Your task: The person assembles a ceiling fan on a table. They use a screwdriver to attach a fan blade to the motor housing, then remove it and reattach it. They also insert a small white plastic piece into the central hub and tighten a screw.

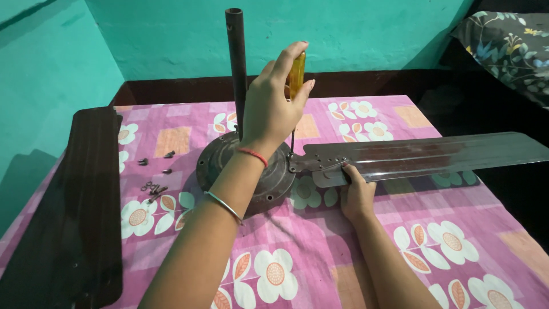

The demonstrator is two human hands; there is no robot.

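Note:
A round dark fan motor with an upright rod lies on a pink floral cloth. A long shiny fan blade sticks out to the right from the motor's rim. My left hand grips the yellow handle of a screwdriver. It is held upright, with the thin shaft pointing down at the joint between blade and motor. My right hand holds the near edge of the blade, close to its bracket, with fingers on top.
A detached dark fan blade lies along the cloth's left edge. Several small screws are scattered between it and the motor. Teal walls stand behind and to the left. A floral cushion sits at the far right.

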